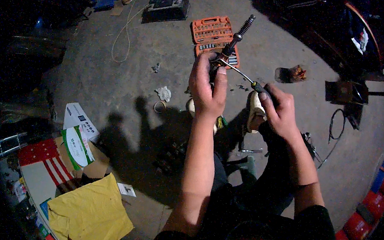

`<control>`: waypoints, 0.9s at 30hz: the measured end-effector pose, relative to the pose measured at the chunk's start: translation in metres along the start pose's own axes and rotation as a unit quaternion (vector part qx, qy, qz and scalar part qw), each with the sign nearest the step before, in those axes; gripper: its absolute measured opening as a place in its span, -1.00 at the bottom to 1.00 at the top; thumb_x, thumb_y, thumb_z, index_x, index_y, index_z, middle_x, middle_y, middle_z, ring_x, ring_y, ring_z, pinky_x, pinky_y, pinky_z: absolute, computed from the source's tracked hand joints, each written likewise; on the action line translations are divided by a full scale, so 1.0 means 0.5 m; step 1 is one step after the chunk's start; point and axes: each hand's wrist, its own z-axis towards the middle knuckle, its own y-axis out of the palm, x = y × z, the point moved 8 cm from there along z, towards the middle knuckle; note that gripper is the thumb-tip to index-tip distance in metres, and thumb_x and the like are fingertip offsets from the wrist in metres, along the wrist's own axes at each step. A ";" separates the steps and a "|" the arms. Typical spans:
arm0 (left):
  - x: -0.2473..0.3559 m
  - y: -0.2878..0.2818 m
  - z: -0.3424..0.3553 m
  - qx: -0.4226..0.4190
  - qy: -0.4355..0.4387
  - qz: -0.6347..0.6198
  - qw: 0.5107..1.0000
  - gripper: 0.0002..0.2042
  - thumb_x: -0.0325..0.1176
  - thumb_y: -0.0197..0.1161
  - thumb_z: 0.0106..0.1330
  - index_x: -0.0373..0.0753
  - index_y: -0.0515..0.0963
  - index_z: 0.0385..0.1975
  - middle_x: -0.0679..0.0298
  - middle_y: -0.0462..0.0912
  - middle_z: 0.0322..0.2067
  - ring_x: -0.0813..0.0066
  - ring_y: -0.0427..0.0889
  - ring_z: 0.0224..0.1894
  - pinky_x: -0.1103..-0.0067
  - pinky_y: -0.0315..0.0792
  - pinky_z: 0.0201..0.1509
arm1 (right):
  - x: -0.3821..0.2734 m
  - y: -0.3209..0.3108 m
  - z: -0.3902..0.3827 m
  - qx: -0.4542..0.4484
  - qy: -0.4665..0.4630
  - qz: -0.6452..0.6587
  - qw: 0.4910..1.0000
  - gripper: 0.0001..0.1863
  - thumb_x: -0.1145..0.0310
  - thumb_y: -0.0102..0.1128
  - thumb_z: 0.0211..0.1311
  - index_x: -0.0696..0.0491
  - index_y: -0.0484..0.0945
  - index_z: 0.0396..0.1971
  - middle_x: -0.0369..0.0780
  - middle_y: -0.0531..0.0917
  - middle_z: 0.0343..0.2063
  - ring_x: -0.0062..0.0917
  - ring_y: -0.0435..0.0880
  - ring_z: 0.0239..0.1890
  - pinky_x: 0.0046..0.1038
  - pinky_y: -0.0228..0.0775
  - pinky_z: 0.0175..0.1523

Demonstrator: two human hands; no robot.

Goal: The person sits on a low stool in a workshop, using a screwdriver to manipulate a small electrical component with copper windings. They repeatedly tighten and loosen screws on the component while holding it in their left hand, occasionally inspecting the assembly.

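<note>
Observed spring-ended rod (234, 40) clasped in fingers of left hand (207, 83), the nearer, slanting lengthwise up and rightward beyond them, facing slim-shafted tool (258, 86) gripped in right hand (282, 110), lower right.

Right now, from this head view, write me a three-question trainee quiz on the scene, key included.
1. Multiple choice: what does the left hand hold? A) a hammer; B) a spring-ended dark metal part; C) a paintbrush.
2. True or false: the right hand grips a slim-shafted tool by its handle.
3. Fill in the colour: the open socket case beyond the left hand is ____.

Key: 1. B; 2. true; 3. orange.
</note>
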 end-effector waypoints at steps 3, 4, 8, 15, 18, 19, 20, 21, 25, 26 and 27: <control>0.005 0.003 0.004 -0.005 -0.005 -0.009 1.000 -0.78 -0.37 0.03 0.17 -0.34 0.37 -0.24 0.13 0.48 -0.43 0.27 0.48 -0.39 0.48 0.35 -0.28 | -0.002 0.003 0.002 0.011 -0.001 0.022 1.000 -0.74 0.33 0.06 0.15 0.21 0.38 -0.58 -0.07 0.38 -0.74 -0.29 0.31 -0.71 -0.38 0.15 -0.55; 0.009 0.003 0.006 -0.008 -0.004 -0.005 1.000 -0.80 -0.38 0.03 0.16 -0.34 0.38 -0.26 0.14 0.49 -0.44 0.27 0.48 -0.41 0.48 0.35 -0.30 | -0.003 0.004 0.002 0.010 0.008 0.024 1.000 -0.74 0.32 0.05 0.15 0.22 0.38 -0.58 -0.07 0.38 -0.73 -0.31 0.31 -0.70 -0.38 0.15 -0.55; 0.027 0.003 0.014 -0.027 -0.003 0.000 1.000 -0.85 -0.41 0.01 0.18 -0.36 0.40 -0.34 0.24 0.48 -0.48 0.46 0.44 -0.43 0.57 0.34 -0.31 | -0.001 0.011 -0.001 0.011 0.033 0.042 0.999 -0.70 0.28 0.01 0.19 0.22 0.39 -0.57 -0.14 0.38 -0.74 -0.46 0.29 -0.68 -0.43 0.15 -0.54; -0.030 0.005 -0.001 -0.001 -0.106 -0.037 0.994 -0.79 -0.39 0.00 0.23 -0.37 0.44 -0.22 0.19 0.55 -0.41 0.51 0.49 -0.30 0.55 0.36 -0.15 | 0.099 -0.005 -0.014 0.135 0.168 0.275 0.937 -0.59 0.09 -0.11 0.29 0.10 0.37 -0.63 -0.42 0.28 -0.72 -0.74 0.19 -0.63 -0.61 0.01 -0.55; -0.084 -0.028 -0.020 0.117 -0.322 -0.121 0.932 -0.74 -0.26 -0.02 0.25 -0.32 0.46 -0.27 0.28 0.53 -0.42 0.54 0.47 -0.38 0.61 0.33 -0.23 | 0.160 0.015 -0.010 0.191 0.187 0.274 0.924 -0.61 0.12 -0.14 0.30 0.10 0.39 -0.59 -0.43 0.35 -0.68 -0.74 0.21 -0.61 -0.59 0.03 -0.53; -0.115 -0.037 -0.031 0.162 -0.401 -0.132 0.892 -0.75 -0.23 -0.03 0.23 -0.29 0.46 -0.31 0.30 0.53 -0.46 0.57 0.45 -0.42 0.64 0.31 -0.28 | 0.205 0.040 -0.012 0.167 0.207 0.230 0.936 -0.61 0.13 -0.13 0.28 0.17 0.43 -0.52 -0.33 0.40 -0.68 -0.68 0.26 -0.60 -0.55 0.11 -0.51; -0.146 -0.027 -0.035 0.140 -0.430 -0.197 0.870 -0.77 -0.19 -0.04 0.21 -0.22 0.45 -0.38 0.35 0.51 -0.51 0.63 0.41 -0.50 0.68 0.26 -0.39 | 0.302 0.076 -0.022 0.143 0.207 0.117 0.961 -0.60 0.15 -0.12 0.26 0.24 0.44 -0.44 -0.10 0.48 -0.63 -0.42 0.43 -0.56 -0.39 0.24 -0.42; -0.172 -0.031 -0.033 0.117 -0.427 -0.237 0.865 -0.74 -0.18 -0.07 0.23 -0.22 0.45 -0.34 0.31 0.52 -0.49 0.63 0.37 -0.54 0.67 0.24 -0.50 | 0.320 0.122 -0.029 0.109 0.201 -0.009 0.973 -0.60 0.16 -0.12 0.24 0.28 0.43 -0.42 0.10 0.49 -0.53 -0.08 0.50 -0.43 -0.21 0.29 -0.30; -0.162 -0.003 -0.035 0.112 -0.464 -0.303 0.825 -0.72 -0.16 -0.12 0.26 -0.22 0.43 -0.30 0.28 0.53 -0.48 0.62 0.35 -0.58 0.70 0.21 -0.62 | 0.645 0.336 -0.190 -0.031 0.364 -0.163 0.917 -0.64 0.17 -0.02 0.13 0.24 0.40 -0.39 0.15 0.51 -0.45 0.07 0.49 -0.32 -0.08 0.33 -0.19; -0.176 -0.009 -0.039 0.114 -0.468 -0.308 0.821 -0.74 -0.16 -0.07 0.25 -0.20 0.43 -0.30 0.31 0.51 -0.49 0.64 0.35 -0.57 0.73 0.21 -0.61 | 0.680 0.368 -0.228 -0.059 0.381 -0.165 0.908 -0.69 0.25 0.03 0.06 0.24 0.39 -0.38 0.15 0.51 -0.43 0.06 0.49 -0.30 -0.08 0.33 -0.19; -0.173 -0.004 -0.043 0.119 -0.469 -0.299 0.822 -0.77 -0.19 -0.02 0.24 -0.20 0.43 -0.30 0.34 0.50 -0.50 0.66 0.35 -0.57 0.73 0.22 -0.60 | 0.712 0.387 -0.251 -0.108 0.346 -0.141 0.921 -0.47 0.04 -0.15 0.21 0.30 0.38 -0.20 0.19 0.50 -0.33 0.07 0.46 -0.21 -0.09 0.28 -0.11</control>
